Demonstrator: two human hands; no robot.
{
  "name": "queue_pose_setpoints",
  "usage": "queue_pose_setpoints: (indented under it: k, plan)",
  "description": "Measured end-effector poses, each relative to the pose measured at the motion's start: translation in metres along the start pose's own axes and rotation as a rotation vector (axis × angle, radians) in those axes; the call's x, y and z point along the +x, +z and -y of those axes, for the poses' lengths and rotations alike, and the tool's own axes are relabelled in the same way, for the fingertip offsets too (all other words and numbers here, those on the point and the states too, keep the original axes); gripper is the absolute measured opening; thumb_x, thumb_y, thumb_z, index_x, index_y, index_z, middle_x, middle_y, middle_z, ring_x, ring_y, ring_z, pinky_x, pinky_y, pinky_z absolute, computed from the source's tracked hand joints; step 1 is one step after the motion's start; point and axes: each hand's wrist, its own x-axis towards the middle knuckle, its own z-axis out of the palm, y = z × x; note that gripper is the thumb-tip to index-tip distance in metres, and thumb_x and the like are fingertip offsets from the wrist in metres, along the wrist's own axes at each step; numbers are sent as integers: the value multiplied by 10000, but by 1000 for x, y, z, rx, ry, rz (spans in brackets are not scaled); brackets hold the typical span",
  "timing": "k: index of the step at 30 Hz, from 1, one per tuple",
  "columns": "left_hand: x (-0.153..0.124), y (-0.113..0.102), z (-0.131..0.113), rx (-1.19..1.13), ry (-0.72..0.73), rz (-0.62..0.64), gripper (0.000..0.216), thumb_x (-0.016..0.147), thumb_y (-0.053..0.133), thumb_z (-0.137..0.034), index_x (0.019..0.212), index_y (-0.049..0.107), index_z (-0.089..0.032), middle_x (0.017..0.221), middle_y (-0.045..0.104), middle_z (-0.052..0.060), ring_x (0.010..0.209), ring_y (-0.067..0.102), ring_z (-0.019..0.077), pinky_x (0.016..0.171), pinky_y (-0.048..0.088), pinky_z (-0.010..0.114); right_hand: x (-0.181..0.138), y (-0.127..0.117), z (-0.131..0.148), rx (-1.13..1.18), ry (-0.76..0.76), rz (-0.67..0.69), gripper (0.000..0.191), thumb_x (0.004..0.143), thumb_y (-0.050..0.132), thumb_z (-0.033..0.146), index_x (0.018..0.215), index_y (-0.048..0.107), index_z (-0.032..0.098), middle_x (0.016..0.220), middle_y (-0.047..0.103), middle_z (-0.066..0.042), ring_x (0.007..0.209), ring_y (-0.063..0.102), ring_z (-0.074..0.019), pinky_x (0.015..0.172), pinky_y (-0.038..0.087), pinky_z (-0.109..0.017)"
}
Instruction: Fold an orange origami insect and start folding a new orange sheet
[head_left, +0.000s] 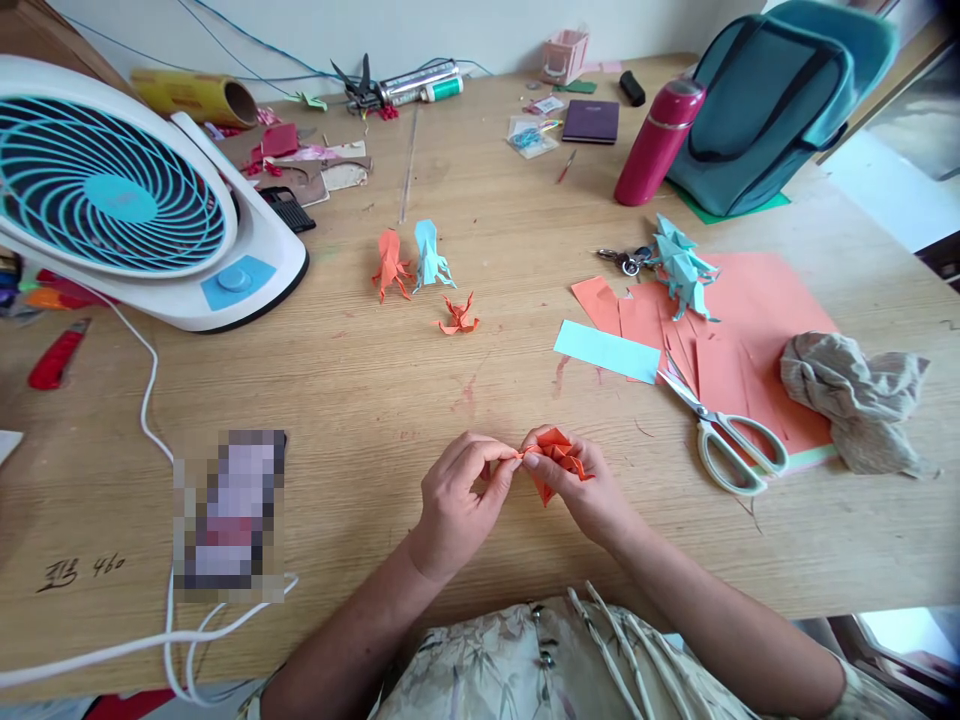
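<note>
Between my hands, above the near middle of the table, is an orange origami figure (553,462) with folded points. My right hand (581,480) holds its body, thumb across the front. With thumb and forefinger, my left hand (469,490) pinches a thin tip on the figure's left side. Farther back stand an orange origami figure (389,263) and a light blue origami figure (430,255), long-bodied with thin legs. A small orange origami figure (459,315) lies in front of them. Two light blue origami figures (682,268) sit at the right.
White-handled scissors (724,430) lie on orange paper sheets (772,310) at the right, beside a light blue paper strip (607,351) and a crumpled cloth (851,395). A fan (255,240) and a blurred phone (236,510) are left. A pink bottle (658,145) leans near a teal bag (757,110).
</note>
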Motion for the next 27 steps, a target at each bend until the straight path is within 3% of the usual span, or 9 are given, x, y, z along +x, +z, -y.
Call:
queue_pose_setpoints:
  k: [10, 16, 21, 27]
  plan:
    - [1, 2, -1, -117, -70, 8, 167, 873, 651, -51, 937, 614, -201, 825, 661, -7, 697, 566, 93, 681, 486, 217, 3, 5, -5, 309, 128, 14, 298, 686, 861, 445, 766, 712, 200, 693, 668, 3, 678, 587, -150, 714, 460, -293]
    - [-1, 2, -1, -144, -94, 2, 176, 869, 631, -40, 945, 641, -198, 833, 654, 4, 719, 584, 101, 670, 488, 221, 2, 4, -5, 329, 136, 57, 268, 707, 858, 416, 785, 717, 202, 700, 669, 11, 696, 595, -142, 743, 463, -284]
    - [0, 0, -1, -75, -133, -89, 150, 855, 623, -45, 876, 624, -193, 784, 626, -11, 681, 562, 99, 646, 471, 217, 2, 3, -10, 307, 106, 130, 277, 747, 828, 413, 914, 732, 214, 837, 699, -10, 807, 623, -170, 825, 469, -311]
    - [1, -1, 0, -65, -164, -108, 115, 858, 630, -82, 840, 609, -194, 755, 607, -17, 655, 546, 103, 643, 475, 225, 2, 3, -12, 237, 74, 51, 270, 812, 763, 463, 931, 747, 221, 850, 702, -23, 799, 617, -171, 771, 468, -295]
